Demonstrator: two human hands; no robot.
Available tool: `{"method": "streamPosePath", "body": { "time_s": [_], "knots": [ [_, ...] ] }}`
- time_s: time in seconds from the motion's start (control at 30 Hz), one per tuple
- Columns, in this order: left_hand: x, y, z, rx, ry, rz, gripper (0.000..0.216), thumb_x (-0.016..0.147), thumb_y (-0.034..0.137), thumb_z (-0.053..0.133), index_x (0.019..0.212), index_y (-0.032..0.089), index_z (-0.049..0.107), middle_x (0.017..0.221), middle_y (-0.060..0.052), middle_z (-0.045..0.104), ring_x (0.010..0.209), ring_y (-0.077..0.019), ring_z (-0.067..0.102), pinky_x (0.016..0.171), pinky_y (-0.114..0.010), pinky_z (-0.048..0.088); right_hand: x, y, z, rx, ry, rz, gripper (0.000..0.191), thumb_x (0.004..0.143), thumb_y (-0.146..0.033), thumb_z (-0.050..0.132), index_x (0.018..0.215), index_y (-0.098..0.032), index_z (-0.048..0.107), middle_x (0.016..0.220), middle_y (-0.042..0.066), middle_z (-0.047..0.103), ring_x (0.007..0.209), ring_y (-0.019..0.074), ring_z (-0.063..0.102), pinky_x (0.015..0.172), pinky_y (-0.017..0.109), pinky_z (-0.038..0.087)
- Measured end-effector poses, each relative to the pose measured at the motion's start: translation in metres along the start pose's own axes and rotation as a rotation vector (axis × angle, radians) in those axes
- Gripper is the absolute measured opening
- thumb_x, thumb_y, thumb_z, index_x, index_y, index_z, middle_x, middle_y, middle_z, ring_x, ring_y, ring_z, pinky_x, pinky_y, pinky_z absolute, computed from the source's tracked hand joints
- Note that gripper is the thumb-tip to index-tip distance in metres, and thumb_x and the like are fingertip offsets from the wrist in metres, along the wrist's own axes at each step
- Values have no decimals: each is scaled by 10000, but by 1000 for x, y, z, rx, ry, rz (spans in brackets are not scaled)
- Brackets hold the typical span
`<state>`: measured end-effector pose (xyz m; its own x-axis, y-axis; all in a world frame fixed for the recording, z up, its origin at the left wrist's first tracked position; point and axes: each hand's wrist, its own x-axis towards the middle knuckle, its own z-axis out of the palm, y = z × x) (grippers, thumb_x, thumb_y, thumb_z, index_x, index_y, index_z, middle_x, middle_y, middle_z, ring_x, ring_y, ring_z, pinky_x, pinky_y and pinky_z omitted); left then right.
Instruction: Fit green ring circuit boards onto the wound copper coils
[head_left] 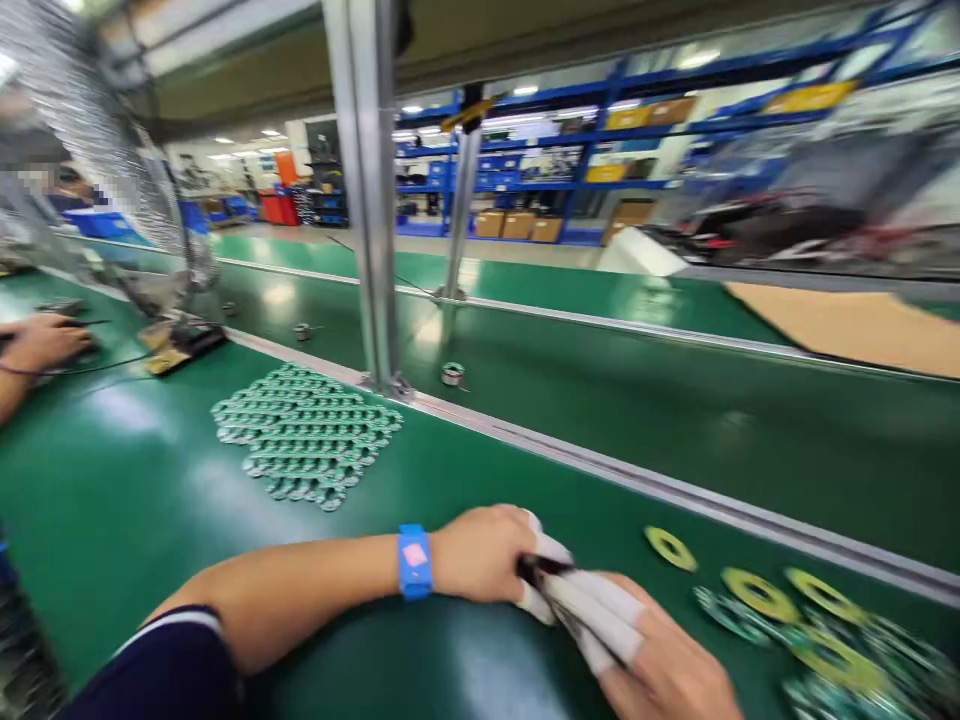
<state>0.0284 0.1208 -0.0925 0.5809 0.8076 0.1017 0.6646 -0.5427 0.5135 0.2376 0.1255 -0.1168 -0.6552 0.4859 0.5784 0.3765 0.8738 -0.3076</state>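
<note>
My left hand (487, 555), with a blue wristband and white finger covers, is closed low in the middle of the view. What its fingers grip is hidden and blurred. Close against it, my right hand (667, 650) also wears white finger covers and is closed around a slim dark tool (566, 612). Motion smears the tool, so its exact kind does not show. Loose ring-shaped circuit boards (759, 595), some yellow-green side up, lie to the right of my right hand. Beyond my left forearm, many green ring boards (307, 430) are laid out in tight rows.
A metal rail (525, 447) and an upright post (367, 200) border the green bench. Behind the rail stands a small wire spool (452, 374). At the left, a co-worker's hand (49, 342) is near a soldering stand (180, 345). Cardboard (847, 325) lies at the far right.
</note>
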Motion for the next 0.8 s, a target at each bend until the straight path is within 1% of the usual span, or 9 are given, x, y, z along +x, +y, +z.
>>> {"method": "streamPosePath", "body": {
  "time_s": [0.13, 0.23, 0.37, 0.43, 0.5, 0.57, 0.63, 0.7, 0.8],
  "knots": [
    [-1, 4, -1, -67, 39, -37, 244, 722, 337, 707, 909, 205, 624, 780, 7, 549, 766, -136, 514, 671, -196, 385, 13, -24, -20, -152, 5, -140, 341, 854, -79, 359, 978, -200, 653, 833, 74, 688, 774, 190, 657, 634, 268, 552],
    [-1, 8, -3, -72, 51, -59, 198, 724, 288, 705, 893, 213, 634, 765, 11, 526, 739, -127, 499, 644, -190, 370, 21, -41, -22, -159, -132, -282, 382, 887, -65, 292, 850, -164, 659, 729, 89, 666, 700, 197, 630, 584, 287, 527],
    [-1, 10, -1, -100, 31, -105, 163, 724, 263, 703, 866, 214, 640, 761, 9, 532, 751, -136, 493, 649, -197, 361, 22, -40, -21, -110, -218, -245, 339, 931, -169, 323, 833, -148, 647, 645, 64, 624, 588, 175, 577, 484, 263, 459],
    [0, 9, 1, -135, 30, -117, 201, 709, 293, 720, 873, 210, 639, 777, 4, 543, 770, -145, 494, 662, -206, 364, 23, -24, -26, -121, -137, -119, 284, 929, -282, 388, 936, -160, 644, 737, 67, 662, 641, 171, 604, 560, 262, 485],
    [0, 9, 1, -161, 38, -122, 248, 690, 319, 736, 892, 214, 637, 789, 3, 543, 784, -153, 495, 674, -216, 367, 25, -2, -34, -295, -73, 146, 248, 891, -303, 467, 1005, -170, 642, 863, 89, 683, 747, 200, 633, 641, 283, 500],
    [-1, 9, -2, -176, 19, -127, 278, 675, 283, 741, 922, 219, 630, 808, 2, 538, 797, -161, 496, 687, -227, 375, 30, 19, -44, -523, -204, 424, 252, 820, -237, 557, 1041, -153, 645, 945, 124, 672, 840, 260, 632, 678, 326, 502],
    [-1, 10, -9, -184, -14, -134, 357, 661, 162, 704, 1001, 214, 607, 858, -10, 538, 828, -171, 499, 716, -241, 388, 35, 34, -53, -614, -402, 579, 281, 781, -150, 562, 1046, -131, 656, 932, 141, 668, 860, 295, 630, 697, 359, 499],
    [-1, 13, -17, -206, -3, -155, 457, 660, 53, 609, 1092, 195, 564, 915, -28, 539, 847, -170, 501, 742, -252, 400, 39, 39, -58, -537, -445, 640, 300, 787, -84, 493, 1025, -133, 669, 928, 134, 675, 875, 286, 631, 740, 369, 493],
    [1, 19, -26, -269, 152, -203, 342, 759, 79, 512, 1085, 170, 558, 942, -43, 547, 854, -160, 500, 781, -265, 400, 43, 31, -58, -121, -308, 646, 315, 819, -108, 437, 1023, -162, 670, 972, 90, 684, 898, 237, 629, 785, 346, 494]
  ]
}}
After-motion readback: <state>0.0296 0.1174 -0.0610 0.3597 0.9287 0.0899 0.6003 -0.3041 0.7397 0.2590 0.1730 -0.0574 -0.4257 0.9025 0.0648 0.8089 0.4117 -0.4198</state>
